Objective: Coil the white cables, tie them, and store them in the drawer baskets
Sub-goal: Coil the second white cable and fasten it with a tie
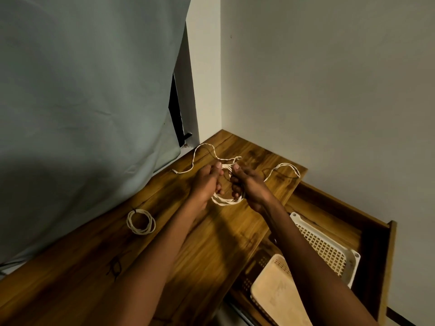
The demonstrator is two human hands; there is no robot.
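A wooden countertop (211, 243) runs into the corner of a pale wall (329, 78), and a grey-green curtain (82, 90) hangs along its far left side. Above the middle of the countertop, the two hands meet on a white cable (227, 201). The left hand (207, 182) has its fingers curled round several loops of the cable, with the thumb pressed on the top of the bundle. The right hand (247, 184) also grips the bundle with bent fingers, and its fingertips pinch the strand just beside the left thumb. The coiled part hangs below and between the two hands (touching the wood or just over it, I cannot tell). From the grip one loose end trails away to the far left toward the curtain, and another part lies in a curve to the right of the right hand, near the counter edge. To the left of the hands and nearer to the person, a finished coil (141, 221) lies flat on the wood, bound with a dark tie. Under the right forearm an open drawer (376, 250) holds a white lattice basket (329, 250) and a cream basket (280, 292).
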